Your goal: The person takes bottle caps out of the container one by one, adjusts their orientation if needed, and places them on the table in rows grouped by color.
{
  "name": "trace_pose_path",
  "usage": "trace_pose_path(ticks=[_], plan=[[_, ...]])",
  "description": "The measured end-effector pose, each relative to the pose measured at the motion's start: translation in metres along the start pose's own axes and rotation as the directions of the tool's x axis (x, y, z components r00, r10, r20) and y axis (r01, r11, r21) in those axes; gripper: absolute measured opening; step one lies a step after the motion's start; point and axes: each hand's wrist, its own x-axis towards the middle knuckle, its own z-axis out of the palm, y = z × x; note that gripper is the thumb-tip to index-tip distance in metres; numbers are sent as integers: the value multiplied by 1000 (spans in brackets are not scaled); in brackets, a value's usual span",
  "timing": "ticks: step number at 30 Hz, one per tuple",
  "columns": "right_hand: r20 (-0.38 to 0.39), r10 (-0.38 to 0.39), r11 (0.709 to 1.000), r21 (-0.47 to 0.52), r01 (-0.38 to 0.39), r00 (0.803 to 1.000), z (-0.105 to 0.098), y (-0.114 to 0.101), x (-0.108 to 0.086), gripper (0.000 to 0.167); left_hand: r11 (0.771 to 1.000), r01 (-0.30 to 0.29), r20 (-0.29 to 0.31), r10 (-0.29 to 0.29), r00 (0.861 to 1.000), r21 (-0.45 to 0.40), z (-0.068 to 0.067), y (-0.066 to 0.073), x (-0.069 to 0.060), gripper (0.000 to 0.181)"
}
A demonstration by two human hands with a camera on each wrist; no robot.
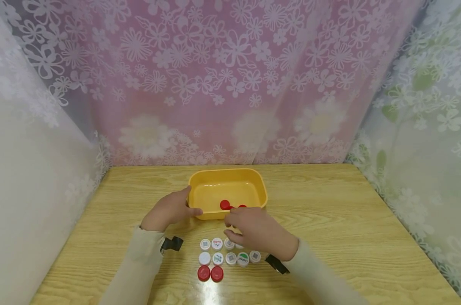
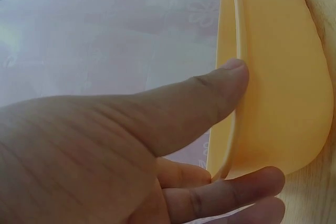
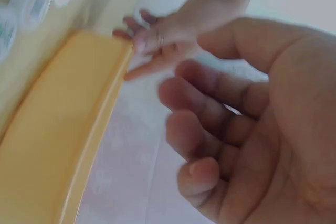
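Observation:
My left hand (image 1: 173,209) rests against the left end of a yellow plastic tub (image 1: 226,171). Its thumb (image 2: 231,80) touches the rim, and the other fingers extend past the corner. My right hand (image 1: 257,228) hovers by the tub's near wall, fingers loosely bent and nothing between them in the right wrist view. Inside the tub, red bottle caps (image 1: 224,204) lie near the front wall, partly hidden by the rim and right hand. In front of the tub, white bottle caps (image 1: 205,258) lie in two rows, some covered by the right hand. Two red caps (image 1: 204,273) sit below them.
Everything stands on a wood-grain table (image 1: 321,199). A pink flowered curtain (image 1: 230,106) hangs behind its far edge, with pale flowered cloth (image 1: 424,127) on the right side and white cloth (image 1: 36,182) on the left.

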Motion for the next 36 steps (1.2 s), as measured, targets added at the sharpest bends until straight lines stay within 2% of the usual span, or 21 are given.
trace_pose_path(ticks=[3,5,9,11,14,18,20,22,26,30,32,36], plan=[[-136,37,999,-3,-38,990,-3,11,-2,13,1000,11,9,-11,1000,4,0,1,-1,90],[-196,61,998,-2,-63,979,-4,17,-1,15,1000,14,13,-14,1000,5,0,1,-1,91],[-252,118,993,15,-118,960,-5,28,1,21,1000,16,16,-16,1000,-7,-1,1,0,89],[-253,153,988,27,-151,955,-5,36,3,23,1000,21,18,-21,1000,-12,0,0,1,91],[-198,201,979,32,-199,959,-7,51,8,27,1000,18,17,-17,1000,-9,0,-1,0,93],[-24,266,964,-5,-266,964,-14,74,21,33,1000,10,8,-10,1000,0,0,-1,0,93],[78,289,957,-31,-288,954,-18,86,29,37,1000,11,8,-11,1000,1,0,-1,0,94],[184,302,953,-47,-299,935,-21,97,39,38,1000,12,9,-12,1000,3,0,-1,0,94],[363,295,953,-44,-300,884,-25,110,61,35,1000,20,11,-20,1000,8,0,0,0,96],[499,308,948,-91,-305,810,-16,116,85,30,999,32,13,-32,999,5,-1,0,1,96],[572,321,943,-116,-313,755,-7,118,95,34,999,37,15,-37,999,-1,0,0,1,95],[704,364,914,-143,-380,610,11,117,108,43,999,36,13,-36,999,-6,-1,3,0,96]])
